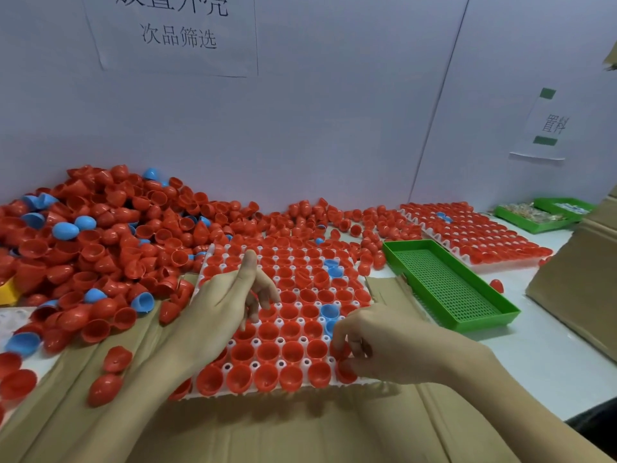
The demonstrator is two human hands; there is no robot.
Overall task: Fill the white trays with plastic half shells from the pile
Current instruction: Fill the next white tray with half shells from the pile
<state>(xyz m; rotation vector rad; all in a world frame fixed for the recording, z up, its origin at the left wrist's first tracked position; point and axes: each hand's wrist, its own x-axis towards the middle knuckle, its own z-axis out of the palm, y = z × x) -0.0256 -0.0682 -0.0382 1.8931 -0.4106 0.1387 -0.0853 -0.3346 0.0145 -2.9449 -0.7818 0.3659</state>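
Note:
A white tray lies in front of me on cardboard, its cups holding red half shells and a few blue ones. A big pile of red and blue half shells covers the table to the left and behind it. My left hand hovers over the tray's left side with thumb up and fingers relaxed, holding nothing that I can see. My right hand is at the tray's near right corner, its fingertips pinching a red half shell over a cup.
A second white tray full of red shells sits at the back right. A green mesh tray lies between the two. Two more green trays stand far right beside a cardboard box. Loose shells lie on the cardboard at left.

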